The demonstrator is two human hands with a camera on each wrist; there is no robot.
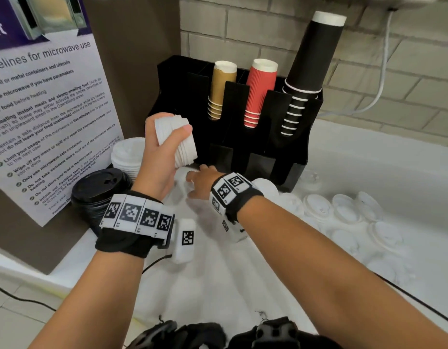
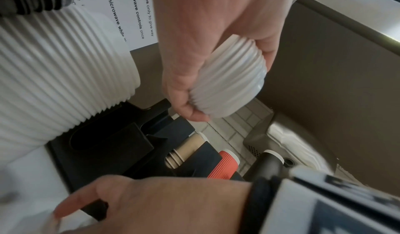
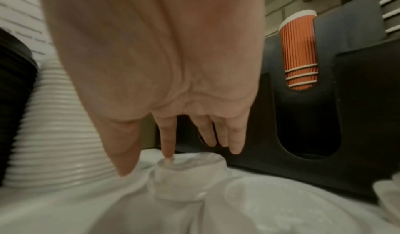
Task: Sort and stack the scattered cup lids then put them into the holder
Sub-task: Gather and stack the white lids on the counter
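Observation:
My left hand (image 1: 171, 137) is raised in front of the black holder (image 1: 268, 117) and grips a stack of small white lids (image 1: 179, 144) lying on its side. The left wrist view shows that ribbed stack (image 2: 229, 82) between my thumb and fingers. Lower down, my right hand (image 1: 192, 186) reaches to the white counter just before the holder's front slots. Its fingers are straight and spread. In the right wrist view, the index fingertip (image 3: 168, 155) touches the top of a small translucent lid pile (image 3: 190, 169), with the thumb beside it; nothing is gripped.
A tall stack of larger white lids (image 1: 127, 157) and a stack of black lids (image 1: 99, 190) stand left of the holder against a microwave notice board. Gold (image 1: 221, 89), red (image 1: 259, 91) and black cups (image 1: 311, 64) fill the holder's back slots. Several loose white lids (image 1: 318, 207) lie to the right.

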